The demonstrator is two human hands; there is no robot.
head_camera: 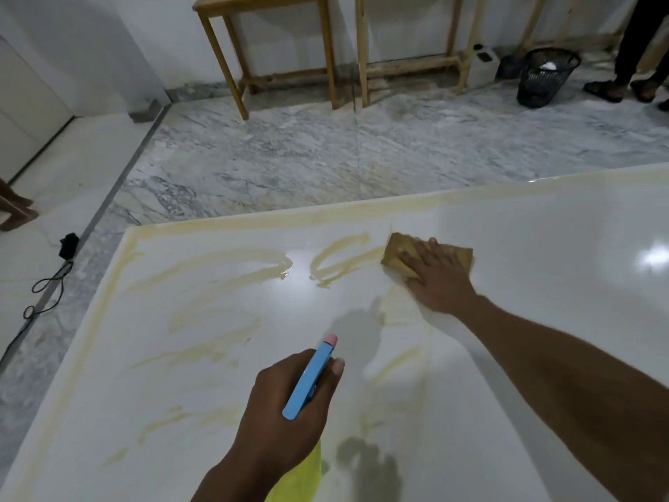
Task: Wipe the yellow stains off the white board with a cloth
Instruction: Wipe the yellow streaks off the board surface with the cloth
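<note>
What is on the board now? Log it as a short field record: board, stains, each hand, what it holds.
board: white board, glossy, stained
stains: yellow stains in streaks across the left and middle, and along the far and left edges; right part looks mostly clean
right hand: right hand flat on the cloth, pressing it on the board near the far edge
left hand: left hand above the board, gripping a spray bottle, blue with a pink tip

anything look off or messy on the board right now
Yes: yellow stains still smear the left half and far edge of the white board, while the area right of the cloth looks clean. The right hand presses the cloth flat; the left hand holds a blue spray bottle. Nothing looks damaged.
</note>
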